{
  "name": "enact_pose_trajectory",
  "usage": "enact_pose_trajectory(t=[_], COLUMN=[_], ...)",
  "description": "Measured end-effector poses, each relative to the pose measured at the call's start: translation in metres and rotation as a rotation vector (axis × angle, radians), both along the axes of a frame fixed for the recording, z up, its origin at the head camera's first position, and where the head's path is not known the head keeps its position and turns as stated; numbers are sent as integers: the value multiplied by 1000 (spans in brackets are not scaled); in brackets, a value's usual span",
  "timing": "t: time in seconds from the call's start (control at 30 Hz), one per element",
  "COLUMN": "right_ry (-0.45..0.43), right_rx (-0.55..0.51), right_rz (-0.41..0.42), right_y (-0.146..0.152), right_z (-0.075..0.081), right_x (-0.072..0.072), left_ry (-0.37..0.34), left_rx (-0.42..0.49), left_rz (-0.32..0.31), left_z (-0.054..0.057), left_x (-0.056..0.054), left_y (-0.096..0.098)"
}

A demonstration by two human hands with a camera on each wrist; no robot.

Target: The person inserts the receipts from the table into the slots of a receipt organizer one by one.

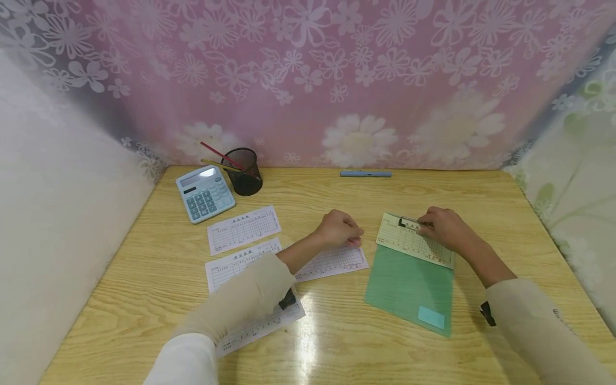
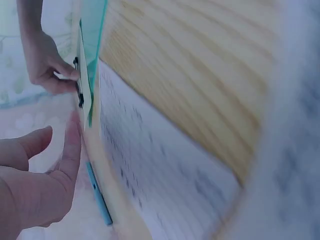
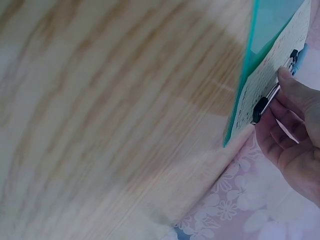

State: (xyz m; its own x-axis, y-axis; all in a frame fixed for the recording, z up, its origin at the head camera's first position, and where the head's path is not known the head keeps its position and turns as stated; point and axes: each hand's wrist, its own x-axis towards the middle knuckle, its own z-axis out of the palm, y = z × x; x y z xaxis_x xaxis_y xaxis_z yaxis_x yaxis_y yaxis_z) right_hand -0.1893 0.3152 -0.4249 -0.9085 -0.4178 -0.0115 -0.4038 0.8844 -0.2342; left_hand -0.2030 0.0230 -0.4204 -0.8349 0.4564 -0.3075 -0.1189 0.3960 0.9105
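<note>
We see the right hand (image 1: pixel 444 227) at the top edge of a green clipboard (image 1: pixel 409 286), its grip drawn together, thumb and fingers pinching the metal bar of the clip (image 3: pixel 259 109), which has 2 black ends. A yellow slip (image 1: pixel 411 239) printed with a grid lies slantwise across the upper part of the clipboard, below the clip; we cannot tell how firmly the clip presses on it. Near the clipboard's bottom corner we find 1 pale blue label (image 1: pixel 431 317).

The left hand (image 1: pixel 338 229) is by the upper right corner of a printed white sheet (image 1: pixel 332 263), just beside the clipboard. Its grip is loose, thumb and index finger well apart with nothing between them in the left wrist view; we cannot tell whether it touches the sheet.

Farther left we count 3 more white forms (image 1: pixel 244 230) on the wooden bench (image 1: pixel 481 198), 2 of them partly covered by the left sleeve (image 1: pixel 245 302). Behind these sit a blue calculator (image 1: pixel 206 195) and a black mesh cup (image 1: pixel 246 184) with 2 pencils (image 1: pixel 216 152), 1 red and 1 yellow. A blue pen (image 1: pixel 366 174) lies along the back edge.
</note>
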Motion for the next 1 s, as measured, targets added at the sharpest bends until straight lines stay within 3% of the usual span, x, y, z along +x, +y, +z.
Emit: enact_pose_trajectory(t=[0.3,0.57,0.83,1.0], right_ry=[-58,-76,-74,-80], right_rx=[-19,-16,-10,-18], right_rz=[-25,-41,-45,-37], right_y=[2,4,4,3], right_z=[1,0,0,0], right_x=[-5,-6,-6,-6], left_ry=[7,87,279,297], left_rx=[-150,-296,-347,-428], left_rz=[79,205,358,467], left_z=[15,14,7,-4], left_x=[-7,-9,6,22], left_y=[-75,-142,-209,-249])
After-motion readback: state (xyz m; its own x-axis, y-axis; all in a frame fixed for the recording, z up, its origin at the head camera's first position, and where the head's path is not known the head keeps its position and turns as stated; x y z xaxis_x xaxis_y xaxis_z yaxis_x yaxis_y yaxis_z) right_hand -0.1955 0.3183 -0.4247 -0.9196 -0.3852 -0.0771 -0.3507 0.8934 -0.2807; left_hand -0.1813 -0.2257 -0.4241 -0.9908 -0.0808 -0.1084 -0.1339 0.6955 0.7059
